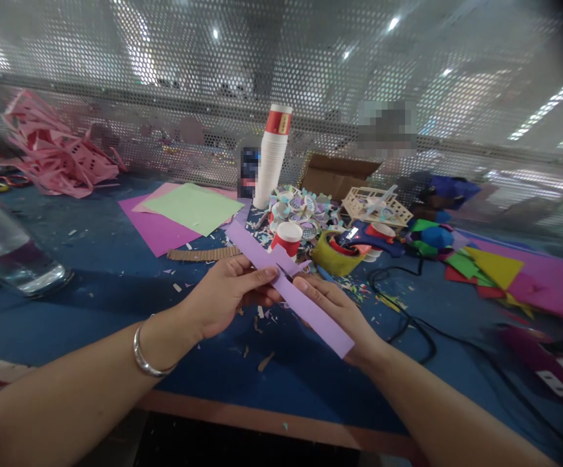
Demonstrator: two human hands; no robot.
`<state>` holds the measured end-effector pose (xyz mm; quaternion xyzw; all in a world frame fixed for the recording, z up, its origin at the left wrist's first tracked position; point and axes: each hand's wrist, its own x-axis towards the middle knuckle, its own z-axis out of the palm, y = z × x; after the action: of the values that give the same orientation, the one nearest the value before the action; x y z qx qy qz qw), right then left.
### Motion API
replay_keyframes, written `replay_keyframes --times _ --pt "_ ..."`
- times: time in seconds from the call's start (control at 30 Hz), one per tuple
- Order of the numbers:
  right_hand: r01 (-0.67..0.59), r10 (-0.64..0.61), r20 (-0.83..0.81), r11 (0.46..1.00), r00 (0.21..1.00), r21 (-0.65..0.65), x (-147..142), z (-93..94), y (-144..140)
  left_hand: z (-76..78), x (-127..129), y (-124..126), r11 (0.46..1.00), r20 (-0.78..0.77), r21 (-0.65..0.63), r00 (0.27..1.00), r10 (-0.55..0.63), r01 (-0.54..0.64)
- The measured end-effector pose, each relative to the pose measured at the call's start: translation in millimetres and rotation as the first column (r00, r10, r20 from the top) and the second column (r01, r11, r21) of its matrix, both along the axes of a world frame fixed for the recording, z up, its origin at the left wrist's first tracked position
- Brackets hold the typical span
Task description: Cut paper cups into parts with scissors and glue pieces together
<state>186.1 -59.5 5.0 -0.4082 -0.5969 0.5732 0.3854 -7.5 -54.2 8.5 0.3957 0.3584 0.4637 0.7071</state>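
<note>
A long strip of light purple paper slants across the space between my hands, above the table. My left hand pinches it near the middle, thumb on top and fingers beneath. My right hand is closed behind the strip's lower half. At its thumb, a small dark bit of what looks like scissors shows at the paper; the rest is hidden. A narrower purple flap sticks out from the strip there. Just beyond my hands stands a red and white paper cup.
Green paper and purple sheets lie back left, near a corrugated cardboard strip. A tall cup stack stands before the perforated screen. Yellow tape, a glue gun and a black cable lie right; a water glass is left.
</note>
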Motion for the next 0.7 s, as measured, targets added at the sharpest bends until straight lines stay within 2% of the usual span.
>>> replay_keyframes --times 0.1,0.3,0.57,0.7 --pt "0.018 -0.018 -0.033 1.0 0.999 0.001 -0.3 -1.1 -1.5 -0.1 0.1 0.7 1.0 0.005 0.009 1.0 0.011 -0.011" --pt "-0.015 0.015 0.021 1.0 1.0 -0.021 0.0 0.0 -1.8 -2.0 -1.4 0.6 0.999 -0.039 0.034 0.999 0.009 -0.008" --pt "-0.036 0.017 0.153 0.992 0.988 0.118 2.5 0.4 1.0 -0.4 -3.5 -0.2 0.995 -0.109 0.105 0.994 0.01 0.001" --pt "-0.029 0.025 0.11 0.999 0.994 0.043 2.7 -2.7 1.4 3.2 -2.7 -0.6 0.998 -0.077 0.064 0.997 0.007 -0.002"
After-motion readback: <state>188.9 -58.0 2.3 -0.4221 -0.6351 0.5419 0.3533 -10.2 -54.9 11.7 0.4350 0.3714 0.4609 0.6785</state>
